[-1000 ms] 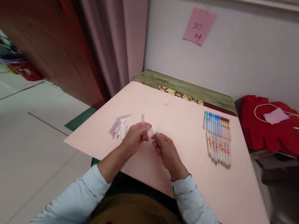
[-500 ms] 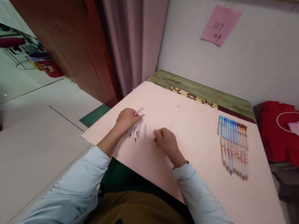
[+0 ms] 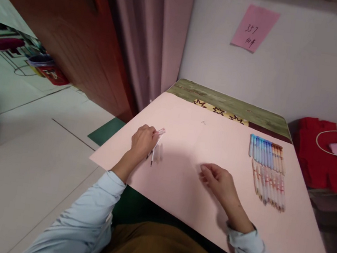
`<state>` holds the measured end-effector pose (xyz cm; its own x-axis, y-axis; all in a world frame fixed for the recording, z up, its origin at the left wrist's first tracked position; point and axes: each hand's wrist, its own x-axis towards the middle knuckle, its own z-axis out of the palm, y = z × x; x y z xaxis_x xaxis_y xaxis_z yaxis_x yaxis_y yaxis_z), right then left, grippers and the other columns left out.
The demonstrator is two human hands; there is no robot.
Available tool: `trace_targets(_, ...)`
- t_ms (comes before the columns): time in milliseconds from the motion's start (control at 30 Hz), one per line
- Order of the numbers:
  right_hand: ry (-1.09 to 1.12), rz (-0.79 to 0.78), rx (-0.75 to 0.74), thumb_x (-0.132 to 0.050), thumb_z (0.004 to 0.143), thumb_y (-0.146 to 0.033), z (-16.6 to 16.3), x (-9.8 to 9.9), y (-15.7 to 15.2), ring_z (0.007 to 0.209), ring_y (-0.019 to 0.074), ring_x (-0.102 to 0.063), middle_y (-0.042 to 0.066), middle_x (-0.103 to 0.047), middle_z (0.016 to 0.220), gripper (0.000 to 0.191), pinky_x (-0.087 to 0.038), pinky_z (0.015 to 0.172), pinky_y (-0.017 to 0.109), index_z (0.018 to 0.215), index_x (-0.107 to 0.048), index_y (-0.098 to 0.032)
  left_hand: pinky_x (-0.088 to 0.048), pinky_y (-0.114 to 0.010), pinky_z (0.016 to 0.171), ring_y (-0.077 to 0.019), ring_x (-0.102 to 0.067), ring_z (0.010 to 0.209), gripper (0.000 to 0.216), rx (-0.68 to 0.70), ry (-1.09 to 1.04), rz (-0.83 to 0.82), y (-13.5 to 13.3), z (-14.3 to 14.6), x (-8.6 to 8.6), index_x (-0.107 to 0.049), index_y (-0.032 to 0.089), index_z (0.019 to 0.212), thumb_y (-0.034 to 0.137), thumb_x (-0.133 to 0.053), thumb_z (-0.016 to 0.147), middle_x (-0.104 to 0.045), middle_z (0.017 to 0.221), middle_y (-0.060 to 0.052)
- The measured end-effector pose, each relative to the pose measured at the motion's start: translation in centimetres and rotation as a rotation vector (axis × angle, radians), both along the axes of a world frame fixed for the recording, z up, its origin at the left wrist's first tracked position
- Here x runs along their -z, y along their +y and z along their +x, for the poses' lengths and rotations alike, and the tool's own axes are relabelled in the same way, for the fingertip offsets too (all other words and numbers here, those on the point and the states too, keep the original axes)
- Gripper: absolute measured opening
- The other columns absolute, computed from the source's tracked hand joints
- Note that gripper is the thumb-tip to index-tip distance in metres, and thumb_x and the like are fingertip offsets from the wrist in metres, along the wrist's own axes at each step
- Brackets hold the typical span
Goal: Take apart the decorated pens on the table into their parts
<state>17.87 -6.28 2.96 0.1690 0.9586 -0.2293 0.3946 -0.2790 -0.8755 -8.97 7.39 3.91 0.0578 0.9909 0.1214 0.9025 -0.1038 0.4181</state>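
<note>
My left hand rests on a small pile of pen parts at the left of a pink sheet. Its fingers curl over the pile, and a clear pen piece sticks out past the fingertips. My right hand lies on the sheet nearer the middle, fingers loosely curled, with nothing visible in it. A row of finished pens, blue-capped and orange-capped, lies in two lines at the right of the sheet, well away from both hands.
The pink sheet covers a small table set against a white wall with a pink note. Red cloth with a white cord lies to the right. A curtain and a brown door stand at the left.
My hands came apart from the middle. The left hand went left onto the pile of pen parts and stays there. The right hand then slid right, toward the row of pens.
</note>
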Motion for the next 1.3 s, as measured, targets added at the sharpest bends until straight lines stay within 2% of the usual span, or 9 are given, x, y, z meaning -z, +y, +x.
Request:
trace_targets(200, 0.096, 0.010, 0.221, -0.068, 0.076, -0.062, 3.5, -0.9, -2.4, 0.072, 0.0215, -0.069, 0.012, -0.074, 0.083, 0.052, -0.053, 0.061, 0.031, 0.098, -0.074, -0.016, -0.044, -0.038, 0.083, -0.0317, -0.056, 0.101, 0.010, 0.026, -0.101, 0.012, -0.1, 0.5, 0.7, -0.071, 0.023, 0.078, 0.032, -0.067, 0.079, -0.063, 0.091, -0.011)
trace_targets(400, 0.062, 0.072, 0.433, -0.070, 0.071, -0.063, 8.5, -1.8, -4.5, 0.067, 0.0219, -0.067, 0.013, -0.073, 0.081, 0.051, -0.051, 0.055, 0.031, 0.091, -0.071, -0.016, -0.043, -0.037, 0.080, -0.0307, -0.058, 0.096, 0.023, 0.034, -0.079, 0.000, 0.1, 0.7, -0.2, -0.071, 0.023, 0.078, 0.045, -0.065, 0.081, -0.065, 0.089, -0.011)
trace_targets(533, -0.251, 0.083, 0.523, -0.062, 0.080, -0.057, 11.7, -2.0, -6.1, 0.063, 0.0218, -0.065, 0.009, -0.070, 0.070, 0.041, -0.047, 0.058, 0.032, 0.085, -0.071, -0.017, -0.042, -0.037, 0.079, -0.0300, -0.059, 0.091, 0.026, 0.116, -0.079, 0.092, 0.5, 2.1, -1.1, -0.072, 0.022, 0.081, 0.046, -0.062, 0.082, -0.065, 0.091, -0.011)
trace_targets(633, -0.691, -0.028, 0.528, -0.062, 0.083, -0.047, 12.6, -1.5, -6.4, 0.069, 0.0237, -0.065, 0.007, -0.071, 0.071, 0.029, -0.042, 0.062, 0.032, 0.084, -0.071, -0.020, -0.042, -0.035, 0.075, -0.0256, -0.060, 0.080, 0.024, 0.221, -0.101, 0.108, 0.4, 4.8, -1.5, -0.073, 0.022, 0.084, 0.042, -0.059, 0.083, -0.067, 0.089, -0.009)
trace_targets(700, -0.828, -0.103, 0.487, -0.058, 0.087, -0.043, 12.6, -1.1, -5.9, 0.076, 0.0245, -0.067, 0.008, -0.073, 0.079, 0.026, -0.041, 0.064, 0.031, 0.089, -0.071, -0.020, -0.042, -0.033, 0.073, -0.0219, -0.059, 0.073, 0.024, 0.308, -0.147, 0.085, -0.3, 7.1, -1.7, -0.073, 0.022, 0.084, 0.041, -0.058, 0.083, -0.068, 0.087, -0.007)
trace_targets(867, -0.960, -0.206, 0.426, -0.057, 0.092, -0.037, 12.3, -0.3, -4.4, 0.086, 0.0259, -0.069, 0.014, -0.073, 0.094, 0.026, -0.043, 0.070, 0.031, 0.100, -0.067, -0.015, -0.043, -0.031, 0.070, -0.0193, -0.059, 0.071, 0.024, 0.419, -0.279, 0.001, -2.9, 11.8, -1.9, -0.073, 0.022, 0.080, 0.041, -0.058, 0.082, -0.070, 0.083, -0.004)
trace_targets(1033, -0.990, -0.220, 0.408, -0.051, 0.093, -0.027, 12.4, -0.6, -4.1, 0.086, 0.0277, -0.070, 0.019, -0.072, 0.096, 0.025, -0.045, 0.072, 0.033, 0.099, -0.069, -0.011, -0.043, -0.030, 0.067, -0.0196, -0.060, 0.071, 0.024, 0.450, -0.430, -0.179, -4.7, 14.1, -1.8, -0.073, 0.022, 0.078, 0.043, -0.063, 0.079, -0.070, 0.076, -0.004)
trace_targets(1167, -0.824, -0.076, 0.466, -0.059, 0.086, -0.029, 11.5, -1.6, -4.5, 0.080, 0.0265, -0.069, 0.015, -0.073, 0.085, 0.019, -0.045, 0.070, 0.033, 0.084, -0.071, -0.015, -0.041, -0.029, 0.065, -0.0183, -0.058, 0.070, 0.026, 0.436, -0.646, -0.391, -6.8, 16.2, -1.6, -0.074, 0.021, 0.079, 0.045, -0.068, 0.077, -0.070, 0.075, -0.004)
trace_targets(1300, -0.007, 0.132, 0.409, -0.069, 0.077, -0.043, 8.7, -2.4, -4.9, 0.058, 0.0185, -0.061, 0.006, -0.069, 0.067, 0.025, -0.042, 0.054, 0.028, 0.070, -0.068, -0.019, -0.046, -0.032, 0.076, -0.0211, -0.065, 0.087, 0.037, 0.307, -1.159, -0.759, -9.0, 18.5, -1.4, -0.075, 0.018, 0.094, 0.051, -0.069, 0.078, -0.074, 0.098, -0.012)
